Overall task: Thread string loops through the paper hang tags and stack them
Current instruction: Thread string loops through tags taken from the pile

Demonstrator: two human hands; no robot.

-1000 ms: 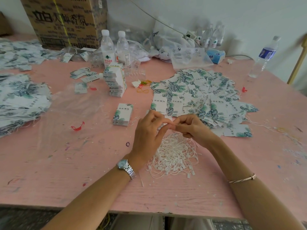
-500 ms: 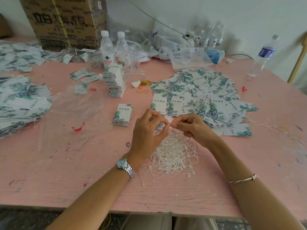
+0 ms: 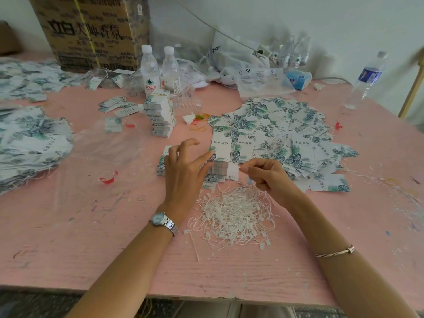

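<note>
Between both hands a tag stack (image 3: 219,167) is sitting; right hand (image 3: 268,177) is pinching a string loop (image 3: 243,168) aimed left at it, left hand (image 3: 183,173) spread, touching it.

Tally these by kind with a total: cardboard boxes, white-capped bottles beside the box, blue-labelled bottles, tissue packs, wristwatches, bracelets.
Cardboard box: 1
White-capped bottles: 2
Blue-labelled bottle: 1
Tissue pack: 1
Wristwatch: 1
Bracelet: 1
Total: 7

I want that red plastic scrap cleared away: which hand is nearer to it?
Left. The left hand is to the right of the red plastic scrap; the right hand is farther right, pinching a string.
</note>
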